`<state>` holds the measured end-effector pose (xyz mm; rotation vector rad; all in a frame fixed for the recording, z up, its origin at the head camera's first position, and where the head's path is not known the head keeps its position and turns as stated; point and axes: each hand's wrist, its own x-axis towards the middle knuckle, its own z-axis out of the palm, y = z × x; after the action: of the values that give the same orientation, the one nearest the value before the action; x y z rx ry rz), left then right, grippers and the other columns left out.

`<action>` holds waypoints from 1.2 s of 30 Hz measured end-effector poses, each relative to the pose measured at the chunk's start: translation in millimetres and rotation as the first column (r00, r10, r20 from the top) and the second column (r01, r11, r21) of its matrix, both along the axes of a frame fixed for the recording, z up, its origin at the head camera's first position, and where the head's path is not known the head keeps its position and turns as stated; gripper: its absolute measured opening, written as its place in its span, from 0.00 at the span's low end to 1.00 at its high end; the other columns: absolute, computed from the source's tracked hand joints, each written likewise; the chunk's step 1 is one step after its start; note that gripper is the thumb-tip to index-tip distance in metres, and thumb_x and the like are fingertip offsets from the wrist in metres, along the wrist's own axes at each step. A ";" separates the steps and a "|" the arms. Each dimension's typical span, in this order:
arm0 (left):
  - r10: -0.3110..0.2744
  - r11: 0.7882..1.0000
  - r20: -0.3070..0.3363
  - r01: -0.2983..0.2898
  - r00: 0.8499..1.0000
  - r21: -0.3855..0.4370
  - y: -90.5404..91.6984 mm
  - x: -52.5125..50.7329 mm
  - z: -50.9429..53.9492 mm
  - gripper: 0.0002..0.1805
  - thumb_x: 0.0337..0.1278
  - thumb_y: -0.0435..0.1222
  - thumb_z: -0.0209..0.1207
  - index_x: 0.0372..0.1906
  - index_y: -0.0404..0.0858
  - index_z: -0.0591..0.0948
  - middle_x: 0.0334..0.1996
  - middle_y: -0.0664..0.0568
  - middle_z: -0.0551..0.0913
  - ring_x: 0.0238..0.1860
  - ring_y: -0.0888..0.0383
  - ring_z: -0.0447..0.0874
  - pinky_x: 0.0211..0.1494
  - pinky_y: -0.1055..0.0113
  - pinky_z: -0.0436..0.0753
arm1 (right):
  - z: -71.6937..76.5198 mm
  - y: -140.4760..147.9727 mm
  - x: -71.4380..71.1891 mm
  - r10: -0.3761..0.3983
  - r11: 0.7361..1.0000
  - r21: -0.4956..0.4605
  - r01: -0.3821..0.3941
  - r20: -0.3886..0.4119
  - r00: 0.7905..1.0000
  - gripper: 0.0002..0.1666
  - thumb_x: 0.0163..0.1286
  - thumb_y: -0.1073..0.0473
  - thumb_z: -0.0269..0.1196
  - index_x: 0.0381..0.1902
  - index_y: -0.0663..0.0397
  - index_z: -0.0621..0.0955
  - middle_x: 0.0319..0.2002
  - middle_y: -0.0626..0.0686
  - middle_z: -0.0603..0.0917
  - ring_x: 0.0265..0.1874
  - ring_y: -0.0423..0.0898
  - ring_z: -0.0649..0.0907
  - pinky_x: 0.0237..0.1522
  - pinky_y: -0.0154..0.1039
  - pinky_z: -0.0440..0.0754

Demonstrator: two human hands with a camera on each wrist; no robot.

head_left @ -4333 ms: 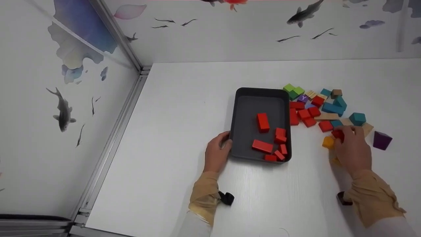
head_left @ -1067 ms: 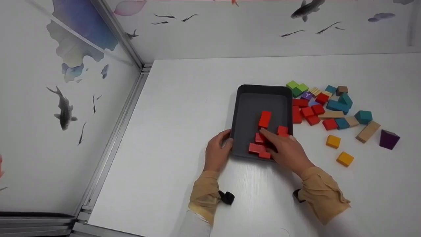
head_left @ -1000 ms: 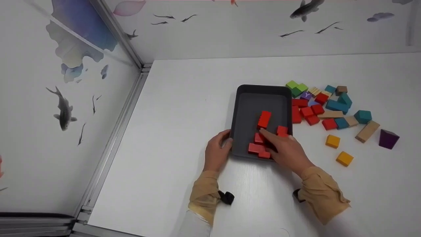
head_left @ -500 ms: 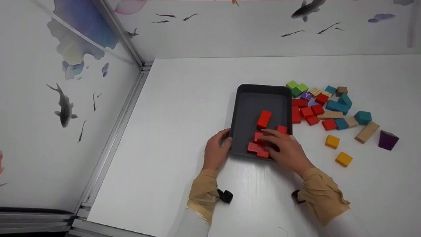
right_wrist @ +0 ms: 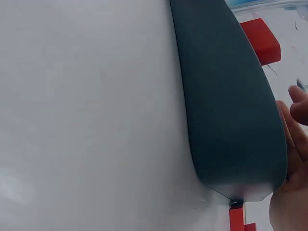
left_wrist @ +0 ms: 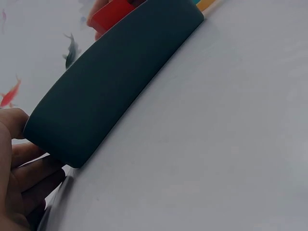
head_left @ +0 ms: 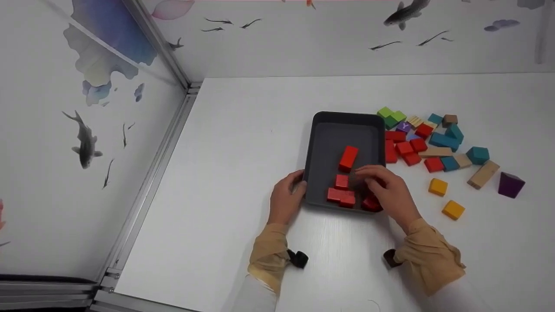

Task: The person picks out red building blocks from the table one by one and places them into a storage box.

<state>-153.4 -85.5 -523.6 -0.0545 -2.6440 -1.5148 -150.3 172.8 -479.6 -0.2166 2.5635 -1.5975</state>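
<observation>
My left grip holds the tray right of the frame's middle. My right grip hangs loose over its lower right, holding nothing I can see. A bump could knock the red blocks inside crooked.

This looks like a fitted booth, closer to a lab or studio than to a home. Bare metal rails frame the corner, and one edges the white surface. Flat pale panels close off the left and the back (printed, rather cheerfully, with fish and washes of colour). Black devices are worn just behind both hands.
</observation>
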 end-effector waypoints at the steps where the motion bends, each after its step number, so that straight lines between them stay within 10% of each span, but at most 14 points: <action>1: 0.002 1.000 0.001 -0.002 1.000 -0.003 -0.1 0.0 0.5 0.18 0.58 0.48 0.52 0.54 0.55 0.74 0.49 0.69 0.74 0.54 0.70 0.67 0.56 0.72 0.66 | 0.1 0.5 -0.8 -0.031 1.000 0.003 0.031 -0.002 1.000 0.14 0.68 0.60 0.50 0.47 0.42 0.78 0.49 0.37 0.73 0.50 0.38 0.71 0.53 0.43 0.71; 9: 0.000 1.000 -0.006 0.000 1.000 -0.006 0.6 0.6 1.5 0.18 0.58 0.47 0.52 0.54 0.53 0.75 0.48 0.70 0.74 0.54 0.71 0.67 0.56 0.72 0.66 | -0.3 1.0 -8.9 -0.212 0.977 0.014 0.213 -0.075 0.975 0.16 0.67 0.69 0.47 0.45 0.48 0.77 0.55 0.41 0.66 0.41 0.39 0.76 0.39 0.33 0.79; 17: 0.004 1.000 -0.012 -0.004 1.000 0.002 0.2 0.9 1.2 0.17 0.58 0.47 0.53 0.53 0.54 0.75 0.48 0.69 0.75 0.53 0.71 0.68 0.56 0.71 0.67 | 3.8 1.8 -16.4 -0.329 0.938 -0.090 0.334 0.064 0.942 0.17 0.71 0.61 0.43 0.52 0.41 0.71 0.49 0.49 0.69 0.28 0.50 0.79 0.31 0.36 0.80; 25: 0.004 1.000 -0.013 -0.004 1.000 -0.014 0.2 0.3 -0.8 0.18 0.57 0.47 0.53 0.54 0.54 0.75 0.48 0.69 0.75 0.53 0.70 0.68 0.56 0.72 0.66 | -4.8 13.7 -26.3 -0.495 0.861 0.110 0.497 -0.049 0.868 0.20 0.68 0.62 0.44 0.54 0.43 0.74 0.50 0.47 0.69 0.34 0.47 0.71 0.32 0.36 0.73; 36: 0.001 1.000 -0.007 -0.001 1.000 0.004 0.2 0.0 0.2 0.17 0.58 0.47 0.53 0.53 0.55 0.75 0.47 0.70 0.75 0.52 0.72 0.68 0.56 0.72 0.67 | -17.0 33.2 -33.3 -0.302 0.915 0.289 0.280 0.033 0.953 0.26 0.67 0.63 0.47 0.64 0.52 0.64 0.65 0.58 0.55 0.56 0.58 0.65 0.56 0.56 0.64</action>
<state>-153.4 -85.3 -523.4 -0.0573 -2.6356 -1.5165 -183.6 206.0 -496.6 0.2613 2.8229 -1.2609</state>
